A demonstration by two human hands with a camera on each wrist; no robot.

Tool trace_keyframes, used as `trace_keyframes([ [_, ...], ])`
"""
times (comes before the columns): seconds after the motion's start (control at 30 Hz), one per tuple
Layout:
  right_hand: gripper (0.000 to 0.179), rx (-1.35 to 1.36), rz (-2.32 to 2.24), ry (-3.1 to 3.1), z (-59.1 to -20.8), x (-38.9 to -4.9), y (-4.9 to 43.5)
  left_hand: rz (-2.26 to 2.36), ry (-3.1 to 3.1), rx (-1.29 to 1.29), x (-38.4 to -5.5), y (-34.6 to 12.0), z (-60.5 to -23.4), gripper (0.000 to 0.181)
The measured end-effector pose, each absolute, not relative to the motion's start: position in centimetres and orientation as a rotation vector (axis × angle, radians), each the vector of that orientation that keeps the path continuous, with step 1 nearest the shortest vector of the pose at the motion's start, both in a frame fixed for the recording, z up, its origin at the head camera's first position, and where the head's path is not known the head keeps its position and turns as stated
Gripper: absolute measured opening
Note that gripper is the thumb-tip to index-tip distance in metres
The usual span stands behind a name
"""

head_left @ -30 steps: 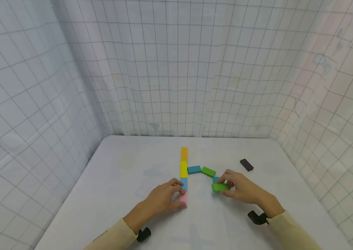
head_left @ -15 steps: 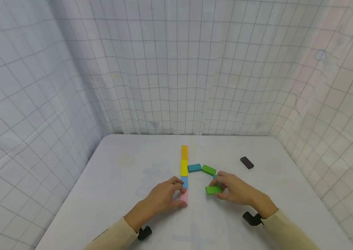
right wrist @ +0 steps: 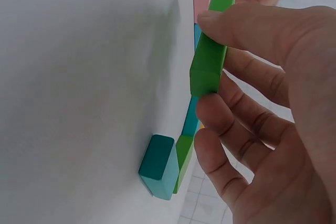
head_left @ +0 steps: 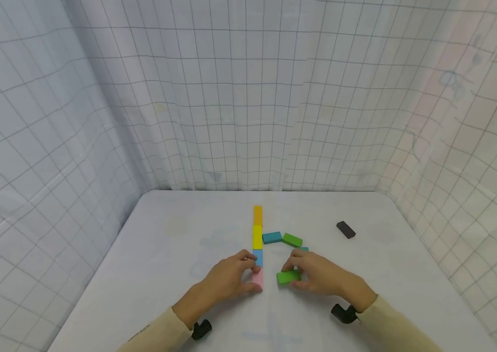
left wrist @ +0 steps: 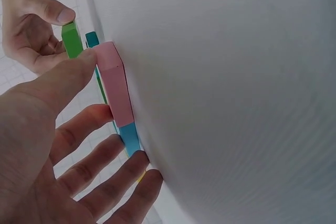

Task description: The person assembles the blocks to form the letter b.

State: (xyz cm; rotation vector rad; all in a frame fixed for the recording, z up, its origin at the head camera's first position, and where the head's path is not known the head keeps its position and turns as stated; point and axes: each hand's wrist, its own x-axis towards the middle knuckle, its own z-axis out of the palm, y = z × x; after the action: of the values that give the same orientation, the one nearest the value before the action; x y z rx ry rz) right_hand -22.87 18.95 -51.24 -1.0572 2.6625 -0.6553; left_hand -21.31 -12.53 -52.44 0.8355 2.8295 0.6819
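Note:
My right hand [head_left: 319, 276] pinches a green block [head_left: 287, 277] between thumb and fingers; in the right wrist view it is held off the white surface, above its shadow. My left hand [head_left: 228, 278] holds a pink block [head_left: 257, 279] at the near end of a straight row, thumb at its near end and index finger on its side. Beyond the pink one lie a light blue block [head_left: 258, 256], a yellow block [head_left: 257, 237] and an orange block [head_left: 258, 215]. From the yellow block a teal block [head_left: 272, 238], a second green block [head_left: 292, 239] and another teal block [right wrist: 160, 163] curve rightward. My right hand partly hides that last teal block in the head view.
A dark block [head_left: 346, 230] lies apart at the right rear of the white table [head_left: 178, 220]. Grid-patterned white curtains [head_left: 257, 122] enclose the back and both sides. A black wrist device [head_left: 344, 314] is worn at my right cuff.
My right hand has carried the green block left and toward me, closer to the pink block, and the last teal block is partly covered. My left hand has stayed at the pink block.

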Motion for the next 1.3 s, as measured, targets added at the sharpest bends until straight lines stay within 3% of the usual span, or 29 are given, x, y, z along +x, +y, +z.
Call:
trace_keyframes([
  [1.3, 0.032, -1.166, -0.493, 2.733, -52.7, -22.9, 15.1, 0.676, 2.882, 0.858, -21.0, -12.1, -52.2, 0.041],
])
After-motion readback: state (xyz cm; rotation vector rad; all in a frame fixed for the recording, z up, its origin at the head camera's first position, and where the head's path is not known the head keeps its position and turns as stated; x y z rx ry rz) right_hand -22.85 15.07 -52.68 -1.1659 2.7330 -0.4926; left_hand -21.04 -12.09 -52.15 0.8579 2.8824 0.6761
